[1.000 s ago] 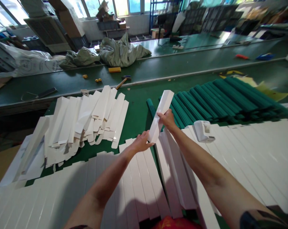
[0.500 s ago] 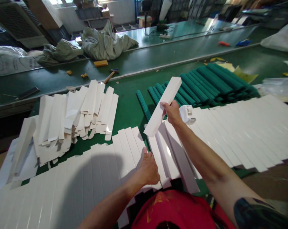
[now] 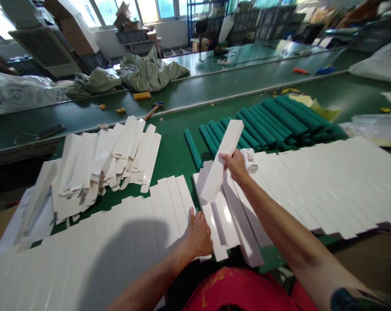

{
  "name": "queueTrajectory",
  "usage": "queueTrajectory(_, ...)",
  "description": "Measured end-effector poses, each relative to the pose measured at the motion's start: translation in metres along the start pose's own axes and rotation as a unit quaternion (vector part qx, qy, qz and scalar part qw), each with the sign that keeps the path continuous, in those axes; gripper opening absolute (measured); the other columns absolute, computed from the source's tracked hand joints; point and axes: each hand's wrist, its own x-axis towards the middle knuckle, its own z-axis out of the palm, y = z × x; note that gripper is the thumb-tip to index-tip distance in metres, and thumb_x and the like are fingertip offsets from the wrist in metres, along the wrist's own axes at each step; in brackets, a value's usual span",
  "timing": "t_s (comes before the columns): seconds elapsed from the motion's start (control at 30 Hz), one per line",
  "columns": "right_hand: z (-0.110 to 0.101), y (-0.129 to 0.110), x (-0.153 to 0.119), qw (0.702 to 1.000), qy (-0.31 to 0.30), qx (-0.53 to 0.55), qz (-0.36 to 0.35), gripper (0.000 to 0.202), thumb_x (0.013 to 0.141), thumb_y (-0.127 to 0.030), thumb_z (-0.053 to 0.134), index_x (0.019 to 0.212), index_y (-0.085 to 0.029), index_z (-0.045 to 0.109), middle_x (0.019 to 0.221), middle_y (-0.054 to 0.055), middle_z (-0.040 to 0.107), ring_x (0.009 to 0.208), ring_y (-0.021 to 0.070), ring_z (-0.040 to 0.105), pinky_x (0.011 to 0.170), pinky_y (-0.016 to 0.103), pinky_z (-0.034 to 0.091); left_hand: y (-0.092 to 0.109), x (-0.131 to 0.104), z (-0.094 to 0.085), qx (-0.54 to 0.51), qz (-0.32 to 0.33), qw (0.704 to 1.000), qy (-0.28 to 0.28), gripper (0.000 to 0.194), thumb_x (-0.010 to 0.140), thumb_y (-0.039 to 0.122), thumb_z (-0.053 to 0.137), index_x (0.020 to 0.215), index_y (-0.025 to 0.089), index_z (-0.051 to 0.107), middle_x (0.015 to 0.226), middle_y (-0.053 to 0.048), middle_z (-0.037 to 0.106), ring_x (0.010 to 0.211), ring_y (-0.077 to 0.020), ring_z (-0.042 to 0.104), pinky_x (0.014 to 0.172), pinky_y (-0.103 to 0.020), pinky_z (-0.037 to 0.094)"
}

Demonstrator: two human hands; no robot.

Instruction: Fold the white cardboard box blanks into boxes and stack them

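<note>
Midway: box [image 3: 222, 160] gripped in right hand [image 3: 237, 166]; left hand [image 3: 198, 235] flat, fingers released, on near row [image 3: 169, 207]; flat pile [image 3: 108, 160] left unfolded.

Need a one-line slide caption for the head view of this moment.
Right hand lifts a long white carton above a green bench while the left hand rests on a row of flat white cartons.

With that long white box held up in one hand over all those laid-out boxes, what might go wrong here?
1. The right hand holds the long white box near its middle only, tilted; it may slip or buckle.
2. Its lower end hangs just above the row of white boxes, so it may knock them out of line.
3. The left hand presses on that row's edge and might shift or dent those boxes.
</note>
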Motion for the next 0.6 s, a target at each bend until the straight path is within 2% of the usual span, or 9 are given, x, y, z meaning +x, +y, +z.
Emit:
queueTrajectory(0.17,-0.003,0.005,0.002,0.999,-0.003,-0.052,-0.005,0.039,0.066,-0.039,0.066,0.095,-0.018,0.05,0.086,0.002,0.064,0.083,0.0207,0.062,0.071,0.033,0.052,0.004,0.006,0.019,-0.034,-0.013,0.998,0.053,0.065,0.066,0.01,0.049,0.13,0.019,0.058,0.123,-0.012,0.059,0.123,-0.03,0.045,0.118,-0.054,-0.002)
queueTrajectory(0.3,-0.008,0.01,0.009,0.995,0.008,-0.093,-0.02,0.039,0.068,-0.038,0.068,0.097,-0.019,0.052,0.09,0.002,0.066,0.082,0.0193,0.064,0.07,0.031,0.052,0.002,0.02,0.041,-0.023,-0.007,0.999,0.025,0.057,0.066,0.01,0.051,0.12,0.021,0.065,0.122,-0.011,0.061,0.126,-0.0306,0.043,0.117,-0.052,-0.007)
queueTrajectory(0.37,-0.013,0.007,0.009,0.994,0.009,-0.107,-0.023,0.04,0.069,-0.039,0.068,0.099,-0.019,0.052,0.091,0.002,0.067,0.083,0.0198,0.064,0.071,0.031,0.052,0.006,0.023,0.046,-0.02,-0.005,0.999,0.026,0.057,0.065,0.011,0.053,0.121,0.019,0.065,0.125,-0.012,0.06,0.128,-0.032,0.042,0.117,-0.053,-0.006)
queueTrajectory(0.43,-0.018,0.001,0.003,0.993,0.003,-0.112,-0.021,0.041,0.068,-0.04,0.069,0.099,-0.018,0.052,0.093,0.003,0.066,0.084,0.0202,0.064,0.072,0.032,0.052,0.015,0.021,0.042,-0.026,-0.004,0.999,0.041,0.057,0.066,0.013,0.053,0.122,0.019,0.064,0.126,-0.013,0.06,0.128,-0.0326,0.041,0.117,-0.053,-0.003)
queueTrajectory(0.53,-0.019,-0.009,-0.007,0.994,-0.013,-0.112,-0.011,0.042,0.068,-0.039,0.065,0.1,-0.018,0.049,0.095,0.004,0.065,0.086,0.0209,0.063,0.072,0.032,0.052,0.03,0.014,0.028,-0.027,0.007,0.998,0.056,0.052,0.07,0.019,0.056,0.121,0.02,0.064,0.126,-0.014,0.06,0.124,-0.0346,0.044,0.116,-0.057,0.005)
queueTrajectory(0.6,-0.014,-0.012,-0.012,0.993,-0.031,-0.117,-0.005,0.044,0.071,-0.042,0.06,0.105,-0.017,0.047,0.1,0.007,0.064,0.088,0.0222,0.062,0.072,0.033,0.052,0.033,0.011,0.024,0.004,0.036,0.999,0.038,0.046,0.074,0.025,0.058,0.119,0.018,0.066,0.123,-0.017,0.061,0.117,-0.0363,0.047,0.113,-0.062,0.009)
